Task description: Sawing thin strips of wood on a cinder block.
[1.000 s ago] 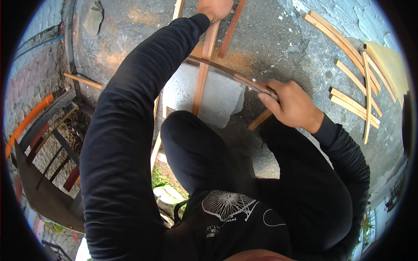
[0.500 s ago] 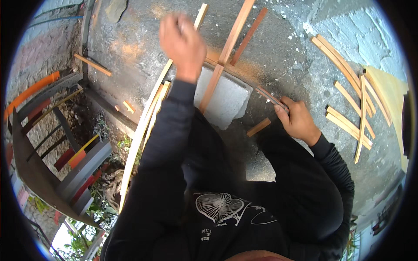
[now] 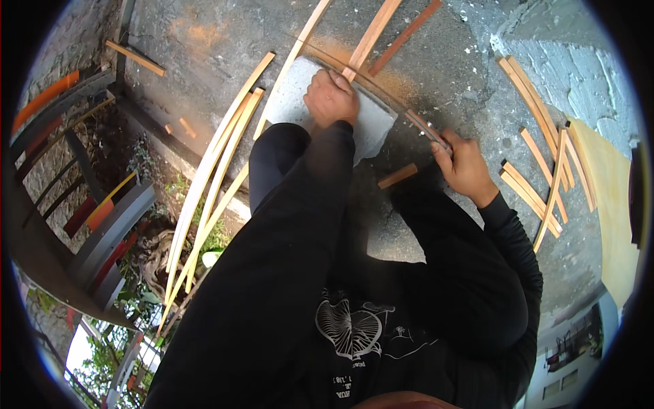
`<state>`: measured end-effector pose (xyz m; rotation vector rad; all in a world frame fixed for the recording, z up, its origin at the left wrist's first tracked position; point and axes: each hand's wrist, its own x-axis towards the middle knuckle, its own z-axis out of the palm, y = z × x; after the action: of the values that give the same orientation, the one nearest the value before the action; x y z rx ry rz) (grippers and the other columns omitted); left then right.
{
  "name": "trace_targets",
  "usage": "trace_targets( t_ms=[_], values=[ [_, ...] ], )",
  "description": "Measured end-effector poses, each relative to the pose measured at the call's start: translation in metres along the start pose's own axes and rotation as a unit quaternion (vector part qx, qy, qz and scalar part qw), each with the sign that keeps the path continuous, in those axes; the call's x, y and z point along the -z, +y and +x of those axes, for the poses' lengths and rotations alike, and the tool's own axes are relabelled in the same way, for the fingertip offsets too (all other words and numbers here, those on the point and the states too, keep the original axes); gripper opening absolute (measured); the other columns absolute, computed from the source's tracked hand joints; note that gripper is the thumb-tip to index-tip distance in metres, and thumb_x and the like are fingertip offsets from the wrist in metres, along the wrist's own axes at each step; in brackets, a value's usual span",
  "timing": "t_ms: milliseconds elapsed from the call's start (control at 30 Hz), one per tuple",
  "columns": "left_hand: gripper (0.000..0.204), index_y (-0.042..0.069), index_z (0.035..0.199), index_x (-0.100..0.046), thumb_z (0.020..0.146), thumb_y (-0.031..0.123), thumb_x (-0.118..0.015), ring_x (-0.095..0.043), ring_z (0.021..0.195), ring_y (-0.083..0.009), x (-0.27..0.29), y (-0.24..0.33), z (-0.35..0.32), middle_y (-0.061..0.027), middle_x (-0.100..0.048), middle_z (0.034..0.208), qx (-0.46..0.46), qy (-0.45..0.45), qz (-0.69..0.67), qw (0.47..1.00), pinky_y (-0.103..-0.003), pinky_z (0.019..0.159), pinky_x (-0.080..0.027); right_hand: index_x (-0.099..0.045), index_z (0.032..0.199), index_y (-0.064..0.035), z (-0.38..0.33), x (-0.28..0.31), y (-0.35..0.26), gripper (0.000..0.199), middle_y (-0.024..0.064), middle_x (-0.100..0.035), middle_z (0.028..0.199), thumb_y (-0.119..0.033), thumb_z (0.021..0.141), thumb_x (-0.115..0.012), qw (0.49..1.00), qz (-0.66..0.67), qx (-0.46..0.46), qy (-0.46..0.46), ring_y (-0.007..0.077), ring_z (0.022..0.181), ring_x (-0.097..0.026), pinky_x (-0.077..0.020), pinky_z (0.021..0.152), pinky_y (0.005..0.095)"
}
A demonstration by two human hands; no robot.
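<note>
My left hand (image 3: 332,99) is closed around a reddish-brown wooden strip (image 3: 375,33), pressing it onto a pale grey concrete block (image 3: 376,127). The strip runs away from me past the block's far edge. My right hand (image 3: 466,168) is wrapped round the near end of a long, narrow tool that looks like a saw (image 3: 425,128). Its thin length reaches left along the block's far edge and crosses the strip just beyond my left fist. The handle is mostly hidden in my fingers. A short wood offcut (image 3: 398,176) lies below the block.
Long pale strips (image 3: 216,160) lie at my left, and a darker red strip (image 3: 407,35) lies beyond the block. More cut strips (image 3: 538,184) are scattered at right beside a yellowish board (image 3: 603,204). A painted slatted wooden piece (image 3: 112,228) stands at far left. Orange sawdust marks the concrete floor.
My left hand has come down from its raised place on the left onto the wooden strip and closed on it. My right hand still holds the saw-like tool in nearly the same place.
</note>
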<state>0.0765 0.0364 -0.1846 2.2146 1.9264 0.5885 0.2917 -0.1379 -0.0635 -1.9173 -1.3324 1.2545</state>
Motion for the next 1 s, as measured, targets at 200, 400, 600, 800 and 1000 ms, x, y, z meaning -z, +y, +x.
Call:
trace_targets(
  t_ms=[200,400,600,800,1000],
  values=[
    [0.027,0.002,0.082,-0.055,0.101,0.021,-0.052,-0.059,0.073,-0.0503,-0.002,-0.009,-0.003,-0.0256,-0.061,0.079,0.006,-0.002,0.009,1.0,-0.06,0.066,-0.045,-0.065,0.099,0.0028,-0.051,0.05,-0.025,0.03,0.0277,-0.059,0.067,-0.027,0.101,-0.065,0.997,-0.017,-0.047,-0.054,0.0497,0.07,-0.065,-0.0499,0.062,0.0527],
    [0.026,0.002,0.084,-0.056,0.1,0.021,-0.052,-0.059,0.076,-0.0495,-0.002,0.004,-0.004,-0.0244,-0.061,0.079,0.014,-0.04,0.003,0.999,-0.06,0.069,-0.045,-0.067,0.102,0.0046,-0.009,0.043,-0.057,0.031,0.0287,-0.065,0.072,-0.027,0.101,-0.065,0.996,-0.059,-0.031,-0.063,0.0504,0.072,-0.066,-0.0529,0.064,0.0535],
    [0.017,0.007,0.092,-0.06,0.098,0.022,-0.055,-0.061,0.085,-0.0402,0.0,-0.004,0.0,-0.0163,-0.064,0.089,0.044,-0.063,0.019,0.997,-0.053,0.078,-0.046,-0.065,0.098,0.0045,0.007,0.03,-0.039,0.03,0.0252,-0.063,0.068,-0.025,0.103,-0.064,0.995,0.001,-0.05,-0.083,0.0463,0.066,-0.067,-0.0511,0.06,0.0484],
    [0.018,0.009,0.093,-0.061,0.098,0.025,-0.056,-0.062,0.087,-0.0358,0.0,-0.005,0.0,-0.0134,-0.065,0.092,0.032,-0.069,0.036,0.996,-0.05,0.078,-0.046,-0.064,0.097,0.0014,-0.056,0.066,-0.027,0.02,0.0208,-0.057,0.061,-0.019,0.1,-0.063,0.988,-0.106,-0.05,-0.096,0.0404,0.057,-0.065,-0.0471,0.055,0.0448],
    [0.017,0.01,0.096,-0.062,0.098,0.026,-0.057,-0.061,0.088,-0.0349,-0.009,-0.002,-0.003,-0.0121,-0.064,0.095,0.032,-0.066,0.009,0.997,-0.049,0.079,-0.046,-0.063,0.097,0.0032,0.039,0.012,-0.043,0.029,0.0267,-0.059,0.066,-0.025,0.102,-0.064,0.995,-0.085,0.018,-0.049,0.0508,0.066,-0.063,-0.0481,0.057,0.0498]
  ],
)
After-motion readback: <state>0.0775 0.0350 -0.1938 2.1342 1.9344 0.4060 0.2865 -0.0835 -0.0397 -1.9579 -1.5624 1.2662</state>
